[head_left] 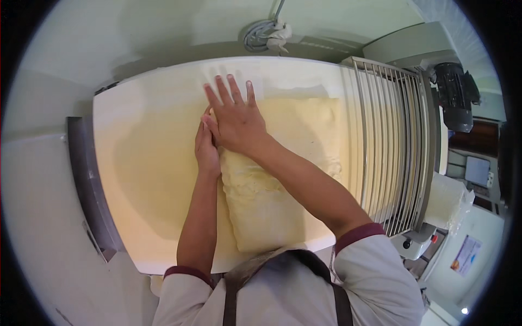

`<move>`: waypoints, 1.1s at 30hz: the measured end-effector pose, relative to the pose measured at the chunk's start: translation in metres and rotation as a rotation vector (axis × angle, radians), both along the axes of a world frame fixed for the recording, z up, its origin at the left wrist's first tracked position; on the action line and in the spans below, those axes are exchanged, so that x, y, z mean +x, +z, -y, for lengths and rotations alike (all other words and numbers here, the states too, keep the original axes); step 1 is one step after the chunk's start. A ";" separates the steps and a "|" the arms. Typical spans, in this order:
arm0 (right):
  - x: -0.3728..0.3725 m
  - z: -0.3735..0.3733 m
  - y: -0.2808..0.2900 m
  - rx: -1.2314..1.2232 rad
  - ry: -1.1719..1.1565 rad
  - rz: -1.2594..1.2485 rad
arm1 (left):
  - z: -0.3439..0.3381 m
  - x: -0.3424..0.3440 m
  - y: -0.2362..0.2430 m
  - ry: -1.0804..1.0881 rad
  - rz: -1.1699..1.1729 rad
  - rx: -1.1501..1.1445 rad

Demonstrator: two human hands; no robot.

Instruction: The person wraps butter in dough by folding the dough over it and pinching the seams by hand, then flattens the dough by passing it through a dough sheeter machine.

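A thick, rectangular slab of pale yellow dough [296,133] lies on the white work surface [147,168], its near end close to my apron. Its left side looks wrinkled and uneven. My right hand [236,122] rests palm down over the slab's far left corner, fingers stretched out and spread past the edge. Against the slab's left side stands my left hand [206,149], its fingers extended along that edge and partly covered by the right hand. Neither hand grips anything.
Right of the slab is a machine's metal bar guard [386,146], with a dark motor [455,98] beyond it. A coiled grey cable [260,37] hangs at the far wall. A clear plastic-wrapped block [448,201] sits farther right. A grey metal panel [89,179] borders the left.
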State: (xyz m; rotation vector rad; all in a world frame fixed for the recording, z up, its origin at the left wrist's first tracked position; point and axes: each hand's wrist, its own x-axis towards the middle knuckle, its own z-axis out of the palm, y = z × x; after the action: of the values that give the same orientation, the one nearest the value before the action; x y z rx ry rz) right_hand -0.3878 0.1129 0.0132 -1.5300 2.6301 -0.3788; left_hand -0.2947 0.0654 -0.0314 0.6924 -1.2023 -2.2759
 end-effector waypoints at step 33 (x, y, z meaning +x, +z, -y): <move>-0.105 -0.146 0.001 0.165 -0.286 -0.275 | -0.003 -0.004 0.019 -0.094 0.214 -0.532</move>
State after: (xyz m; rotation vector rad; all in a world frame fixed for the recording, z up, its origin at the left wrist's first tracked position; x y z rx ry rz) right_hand -0.4930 0.2585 0.0145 -1.2369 3.0108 0.0401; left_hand -0.2991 0.0684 -0.0123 0.6877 -1.8770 -1.8490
